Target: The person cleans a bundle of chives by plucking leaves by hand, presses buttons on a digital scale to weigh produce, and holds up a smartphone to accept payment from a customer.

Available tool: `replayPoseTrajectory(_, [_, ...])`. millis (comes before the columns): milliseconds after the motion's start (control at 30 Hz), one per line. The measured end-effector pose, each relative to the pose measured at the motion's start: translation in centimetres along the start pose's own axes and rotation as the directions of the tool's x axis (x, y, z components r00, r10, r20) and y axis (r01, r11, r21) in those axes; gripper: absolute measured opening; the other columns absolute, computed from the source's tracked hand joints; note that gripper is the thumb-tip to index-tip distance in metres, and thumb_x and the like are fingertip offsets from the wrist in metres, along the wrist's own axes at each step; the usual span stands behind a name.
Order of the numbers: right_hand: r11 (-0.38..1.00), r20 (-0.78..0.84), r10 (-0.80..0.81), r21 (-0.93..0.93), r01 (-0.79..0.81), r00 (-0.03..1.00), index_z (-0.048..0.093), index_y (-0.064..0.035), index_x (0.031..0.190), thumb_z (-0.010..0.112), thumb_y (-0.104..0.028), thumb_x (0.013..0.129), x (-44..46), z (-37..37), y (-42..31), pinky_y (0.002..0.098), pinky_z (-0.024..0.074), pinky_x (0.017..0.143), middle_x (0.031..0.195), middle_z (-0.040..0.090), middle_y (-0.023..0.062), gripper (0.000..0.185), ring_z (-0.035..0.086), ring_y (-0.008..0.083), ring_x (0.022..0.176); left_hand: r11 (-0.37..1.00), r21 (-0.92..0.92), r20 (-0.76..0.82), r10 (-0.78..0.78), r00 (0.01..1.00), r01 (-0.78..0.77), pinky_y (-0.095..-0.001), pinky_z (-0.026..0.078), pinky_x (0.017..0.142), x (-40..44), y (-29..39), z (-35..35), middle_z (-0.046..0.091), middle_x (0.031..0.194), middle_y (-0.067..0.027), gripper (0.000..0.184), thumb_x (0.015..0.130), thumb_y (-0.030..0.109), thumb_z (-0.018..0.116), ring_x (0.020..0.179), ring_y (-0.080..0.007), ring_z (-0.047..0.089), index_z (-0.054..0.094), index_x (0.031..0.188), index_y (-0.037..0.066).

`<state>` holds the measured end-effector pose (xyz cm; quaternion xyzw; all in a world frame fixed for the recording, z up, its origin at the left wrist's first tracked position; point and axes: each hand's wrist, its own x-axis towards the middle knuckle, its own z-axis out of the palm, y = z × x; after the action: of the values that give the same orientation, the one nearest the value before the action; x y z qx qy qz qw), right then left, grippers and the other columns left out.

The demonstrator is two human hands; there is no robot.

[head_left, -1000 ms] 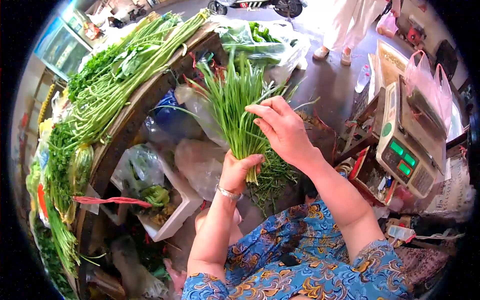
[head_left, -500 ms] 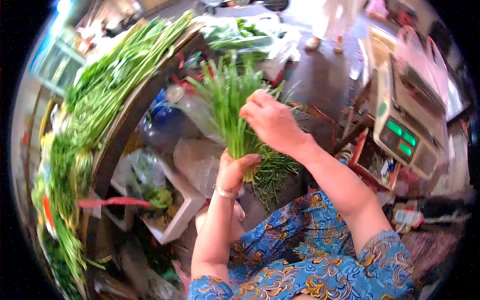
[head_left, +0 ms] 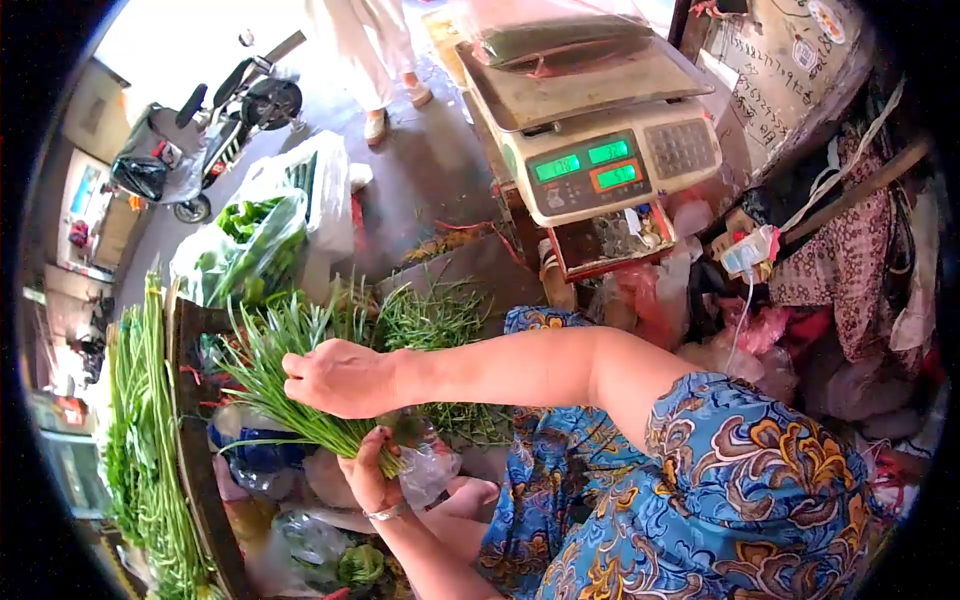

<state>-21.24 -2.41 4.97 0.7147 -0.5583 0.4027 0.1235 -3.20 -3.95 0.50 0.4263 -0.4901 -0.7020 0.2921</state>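
A bunch of long green chives [head_left: 265,365] slants up to the left in front of me. My left hand [head_left: 372,478] is wrapped round its pale lower ends. Over the middle of the bunch, my right hand [head_left: 340,380] is closed with its fingers curled. What those fingers hold, if anything, is hidden. Loose green stalks [head_left: 430,318] lie in a heap just beyond my right forearm. Part of a clear plastic bag [head_left: 428,470] shows beside my left hand.
A digital scale [head_left: 590,165] with lit green displays stands ahead, above an open drawer [head_left: 610,243]. Long-stemmed greens [head_left: 145,430] lie along a wooden ledge [head_left: 205,500] at left. Bagged leafy greens [head_left: 245,240] sit farther off. A person in pale trousers [head_left: 362,50] and a scooter [head_left: 215,130] are beyond.
My view has swung to the right, so the scale appears nearer the middle. The chives lean farther left in view. My left hand still grips them, and my right hand remains closed beside them.
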Motion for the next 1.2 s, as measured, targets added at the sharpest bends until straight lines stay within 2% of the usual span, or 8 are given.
replayPoseTrajectory(333, [0.999,-0.047,0.002,-0.047,-0.004,0.999,0.055,-0.0053,0.074,0.056,-0.012,0.079,0.1,-0.7,1.2,0.0272,0.0457,0.043,0.072,0.049,0.0058,0.009,0.057,0.0172,0.058,1.0,0.003,0.033,-0.002,0.999,0.002,-0.0289,0.048,0.051,0.3,0.0,1.3,0.064,0.079,-0.0109,0.029,0.078,-0.003,0.063,0.058,-0.0185,0.058,0.054,0.104,0.0])
replayPoseTrajectory(400, [0.971,-0.047,-0.026,-0.239,0.014,0.999,0.055,-0.0068,0.073,0.055,-0.012,0.082,0.2,-1.1,1.3,0.0275,0.0467,0.044,0.072,0.049,0.0036,0.01,0.057,0.0171,0.059,1.0,0.004,0.032,-0.005,0.999,0.005,-0.0289,0.048,0.051,0.2,-0.1,1.3,0.064,0.079,-0.011,0.029,0.078,-0.003,0.063,0.058,-0.0187,0.058,0.054,0.105,0.0])
replayPoseTrajectory(467, [0.99,-0.02,0.046,-0.129,-0.048,0.999,0.056,-0.0058,0.079,0.055,-0.014,0.084,0.4,-1.0,1.4,0.0329,0.0487,0.047,0.076,0.053,0.0064,0.009,0.061,0.0222,0.067,1.0,0.008,0.043,0.01,0.999,-0.01,-0.0287,0.048,0.052,-0.1,0.2,1.7,0.064,0.08,-0.0113,0.029,0.078,-0.002,0.063,0.059,-0.0186,0.059,0.054,0.105,0.0])
replayPoseTrajectory(533, [0.904,-0.064,0.296,0.342,-0.258,0.953,0.055,-0.0043,0.085,0.053,-0.014,0.086,0.6,-0.6,1.6,0.0396,0.0506,0.054,0.082,0.058,0.0122,0.01,0.062,0.0286,0.081,0.999,0.048,0.005,0.007,1.0,-0.008,-0.0287,0.048,0.052,0.1,0.0,1.4,0.064,0.081,-0.0105,0.029,0.078,-0.001,0.064,0.062,-0.0177,0.059,0.054,0.106,0.001])
replayPoseTrajectory(667, [0.789,-0.085,0.417,0.527,-0.314,0.905,0.061,-0.0067,0.101,0.056,-0.013,0.087,1.1,-0.8,1.6,0.0426,0.0496,0.077,0.096,0.064,0.0143,0.016,0.062,0.0341,0.089,0.997,0.034,-0.072,-0.072,0.995,0.074,-0.0283,0.049,0.054,-0.2,0.6,0.7,0.065,0.082,-0.0088,0.029,0.078,0.0,0.065,0.068,-0.0172,0.062,0.057,0.106,0.0])
replayPoseTrajectory(867, [0.787,0.236,0.254,0.513,-0.342,0.938,0.062,-0.0042,0.083,0.071,-0.024,0.08,0.8,-1.2,1.5,0.0398,0.0474,0.067,0.079,0.06,0.0128,0.022,0.061,0.03,0.075,0.995,-0.09,-0.036,-0.052,0.998,0.048,-0.0292,0.049,0.052,0.0,0.7,-0.4,0.066,0.081,-0.0093,0.027,0.076,-0.001,0.066,0.062,-0.0173,0.061,0.058,0.101,0.002])
replayPoseTrajectory(1033, [0.95,0.236,0.079,0.277,-0.145,0.969,0.062,-0.0064,0.084,0.07,-0.025,0.08,-0.1,0.0,0.2,0.0419,0.0495,0.069,0.083,0.059,0.0119,0.02,0.062,0.0325,0.078,0.994,-0.1,-0.083,-0.057,0.995,0.049,-0.0275,0.049,0.049,-0.3,1.3,-0.5,0.065,0.08,-0.0065,0.028,0.074,-0.004,0.067,0.055,-0.0158,0.059,0.059,0.1,0.004])
replayPoseTrajectory(1200, [0.906,0.299,0.141,0.346,-0.245,0.944,0.063,-0.007,0.087,0.065,-0.02,0.083,-0.2,0.6,0.2,0.044,0.0497,0.07,0.084,0.061,0.0121,0.014,0.062,0.034,0.076,0.999,-0.04,-0.095,0.008,0.995,-0.012,-0.0273,0.048,0.051,-0.6,1.5,-1.1,0.065,0.079,-0.0052,0.029,0.074,-0.004,0.068,0.058,-0.0151,0.059,0.06,0.101,0.003])
